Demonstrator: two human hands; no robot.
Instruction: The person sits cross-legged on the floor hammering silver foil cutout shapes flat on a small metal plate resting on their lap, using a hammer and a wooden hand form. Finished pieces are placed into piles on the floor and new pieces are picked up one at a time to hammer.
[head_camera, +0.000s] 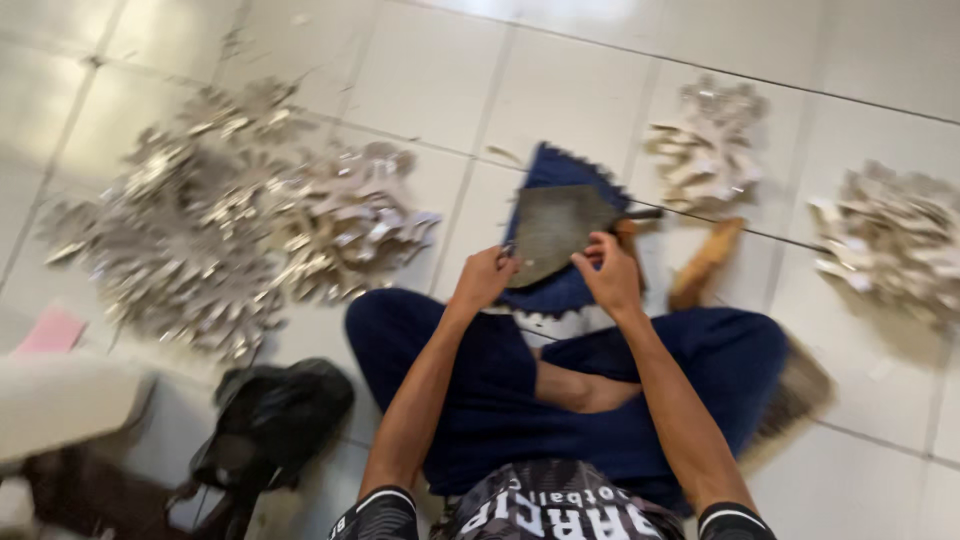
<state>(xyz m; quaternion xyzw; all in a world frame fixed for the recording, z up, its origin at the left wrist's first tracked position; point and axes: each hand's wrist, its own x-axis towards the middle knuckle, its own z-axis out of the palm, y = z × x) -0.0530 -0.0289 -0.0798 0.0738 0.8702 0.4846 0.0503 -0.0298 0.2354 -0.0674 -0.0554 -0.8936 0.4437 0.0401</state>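
I sit cross-legged on a white tiled floor. Both hands hold a flat grey piece of material (552, 232) up in front of me. My left hand (484, 277) grips its lower left edge and my right hand (610, 272) grips its right side. Behind the grey piece lies a dark blue cloth with a zigzag edge (553, 166). The picture is blurred by motion, so finer detail cannot be made out.
A large heap of silvery cut-out pieces (215, 215) lies at the left, with two smaller heaps (706, 148) (893, 240) at the right. A black bag (270, 420) sits by my left knee. A pink sheet (52, 330) lies at far left. A brush (705, 262) lies beyond my right knee.
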